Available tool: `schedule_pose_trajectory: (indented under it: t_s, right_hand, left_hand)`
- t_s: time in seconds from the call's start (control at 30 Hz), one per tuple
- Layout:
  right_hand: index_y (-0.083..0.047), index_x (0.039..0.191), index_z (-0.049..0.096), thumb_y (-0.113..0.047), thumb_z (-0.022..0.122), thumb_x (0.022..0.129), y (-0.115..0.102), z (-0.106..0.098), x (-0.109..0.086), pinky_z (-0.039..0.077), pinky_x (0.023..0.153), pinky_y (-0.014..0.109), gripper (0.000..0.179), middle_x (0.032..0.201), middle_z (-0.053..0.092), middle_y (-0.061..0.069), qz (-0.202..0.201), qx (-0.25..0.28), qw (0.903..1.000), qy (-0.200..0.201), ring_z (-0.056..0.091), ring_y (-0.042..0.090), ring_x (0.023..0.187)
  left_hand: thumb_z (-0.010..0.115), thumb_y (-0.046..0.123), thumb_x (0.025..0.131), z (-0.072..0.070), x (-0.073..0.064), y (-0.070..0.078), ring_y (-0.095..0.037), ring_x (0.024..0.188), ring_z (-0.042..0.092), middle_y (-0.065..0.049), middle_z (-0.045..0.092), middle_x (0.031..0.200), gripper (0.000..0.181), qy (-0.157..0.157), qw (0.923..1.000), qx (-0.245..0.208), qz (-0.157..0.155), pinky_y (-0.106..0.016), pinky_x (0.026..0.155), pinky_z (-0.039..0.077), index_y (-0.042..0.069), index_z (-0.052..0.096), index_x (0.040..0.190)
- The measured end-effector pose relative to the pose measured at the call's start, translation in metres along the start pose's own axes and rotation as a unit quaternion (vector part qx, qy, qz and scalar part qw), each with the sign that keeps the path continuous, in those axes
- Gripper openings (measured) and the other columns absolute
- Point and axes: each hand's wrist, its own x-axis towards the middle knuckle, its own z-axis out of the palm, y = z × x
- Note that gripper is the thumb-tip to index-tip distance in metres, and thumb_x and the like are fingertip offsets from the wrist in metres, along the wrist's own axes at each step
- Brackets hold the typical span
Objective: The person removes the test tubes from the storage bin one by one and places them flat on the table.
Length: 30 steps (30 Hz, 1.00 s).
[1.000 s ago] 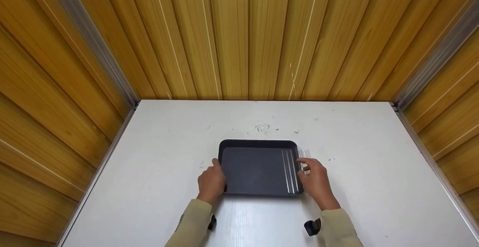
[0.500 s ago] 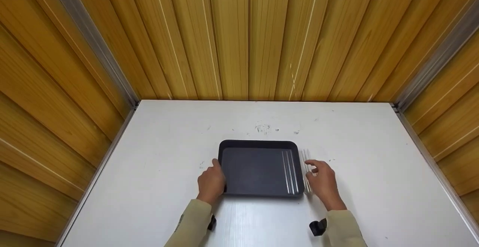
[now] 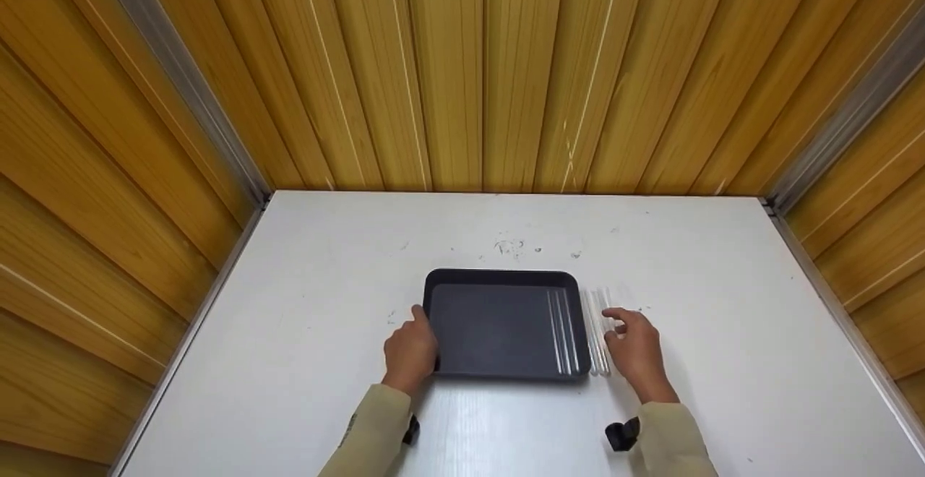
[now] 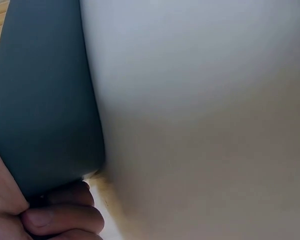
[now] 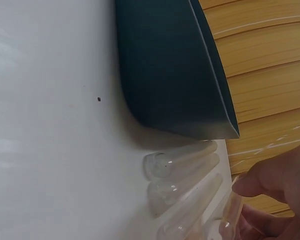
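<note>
Gripping the dark tray [image 3: 491, 325] at its left wall, near the front corner – that's the left hand [image 3: 410, 347]. From where I stand, the tray sits on the white table [image 3: 332, 267], with three clear tubes [image 3: 564, 332] lying front-to-back inside it, along its right side. Loose tubes [image 3: 597, 332] lie just outside that right wall, same direction.

Head view hides the left fingertips; left wrist view gives fingers [image 4: 65, 218] curled at the tray's lower edge. Head view also bunches the loose tubes, no clean count. Right wrist view separates them: three on the table beside the tray, rounded ends toward the person, plus a fourth tube [image 5: 230, 212] farther out from the tray, pinched between thumb and fingers of the right hand [image 3: 637, 347]. Can't tell whether that one is off the table.

Poses: right hand just right of the tray, thumb and forefinger bent into a C. Left hand has one digit pointing away along the tray wall. Both forearms slant in from the tray's near side – tan sleeves [image 3: 376, 419].
</note>
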Motion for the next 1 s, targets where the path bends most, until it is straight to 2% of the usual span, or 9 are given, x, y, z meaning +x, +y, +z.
schedule_pose_trajectory:
  t_s: [0.3, 0.57, 0.8, 1.0]
  right_hand:
    - [0.009, 0.127, 0.062, 0.008, 0.055, 0.091, 0.009, 0.001, 0.003, 0.049, 0.083, 0.049, 0.036, 0.124, 0.059, 0.031, 0.0, -0.013, 0.9999, -0.006, 0.06, 0.038, 0.103]
    - [0.01, 0.124, 0.063, 0.01, 0.051, 0.09, 0.013, -0.001, 0.006, 0.049, 0.086, 0.053, 0.037, 0.12, 0.061, 0.032, -0.018, -0.015, 0.9997, 0.0, 0.062, 0.04, 0.103]
    - [0.01, 0.124, 0.063, 0.01, 0.05, 0.089, 0.014, 0.0, 0.008, 0.049, 0.085, 0.051, 0.037, 0.118, 0.062, 0.031, -0.011, -0.011, 0.9999, -0.002, 0.062, 0.038, 0.1]
    - [0.011, 0.126, 0.061, 0.009, 0.05, 0.091, 0.014, 0.001, 0.009, 0.048, 0.088, 0.053, 0.037, 0.121, 0.061, 0.032, 0.003, -0.006, 0.9999, -0.014, 0.061, 0.041, 0.106]
  left_hand:
    - [0.053, -0.002, 0.096, 0.0, -0.001, 0.0, -0.024, 0.051, 0.053, -0.016, 0.062, 0.068, 0.044, -0.014, 0.9999, -0.002, 0.001, -0.043, 0.05, 0.047, -0.016, 0.046, 0.137]
    - [0.057, -0.005, 0.094, -0.001, -0.001, -0.001, -0.02, 0.046, 0.049, -0.016, 0.062, 0.065, 0.044, -0.004, 0.9999, -0.004, 0.014, -0.039, 0.045, 0.044, -0.016, 0.046, 0.135]
    - [0.057, -0.004, 0.093, 0.0, 0.0, -0.001, -0.021, 0.047, 0.049, -0.017, 0.062, 0.066, 0.045, -0.004, 0.9999, -0.006, 0.013, -0.041, 0.046, 0.045, -0.017, 0.047, 0.135]
    - [0.056, -0.004, 0.094, -0.002, 0.0, 0.0, -0.023, 0.049, 0.051, -0.018, 0.063, 0.069, 0.045, -0.011, 0.9999, -0.006, 0.009, -0.043, 0.048, 0.046, -0.017, 0.046, 0.135]
